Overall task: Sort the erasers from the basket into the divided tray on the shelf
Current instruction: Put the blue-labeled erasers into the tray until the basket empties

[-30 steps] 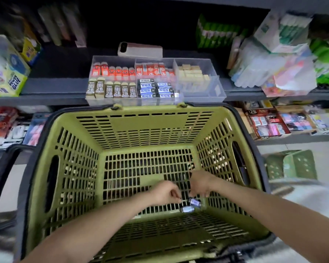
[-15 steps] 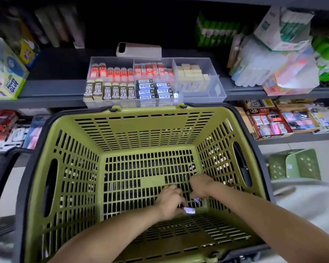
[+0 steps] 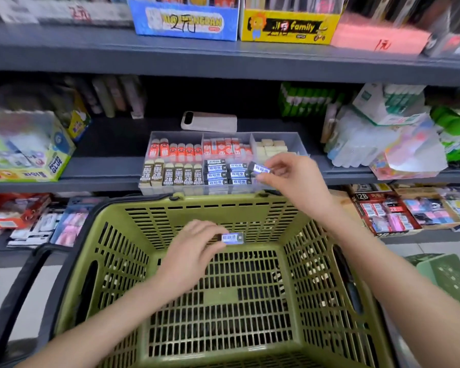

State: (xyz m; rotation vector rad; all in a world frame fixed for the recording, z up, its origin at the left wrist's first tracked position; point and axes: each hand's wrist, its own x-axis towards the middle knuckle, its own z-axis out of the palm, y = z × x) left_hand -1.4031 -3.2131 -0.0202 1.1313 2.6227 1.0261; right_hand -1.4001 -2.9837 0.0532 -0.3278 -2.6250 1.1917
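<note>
Erasers: two blue-label ones, both in hand. Right hand (image 3: 292,181) pinches the first eraser (image 3: 260,170) between thumb and fingertips at the front of the divided tray (image 3: 299,144) on the shelf (image 3: 104,168), just beside the blue-label compartment (image 3: 227,173). Left hand (image 3: 194,251) pinches the second eraser (image 3: 232,238) over the basket (image 3: 144,235), near its far wall. Step in hand: placing, right one first. Next move calls for turning the piece to match the stacked row and setting it at the row's right end. Room there looks tight, but that corner is smeared. Basket floor looks bare, so these are probably the last two.
</note>
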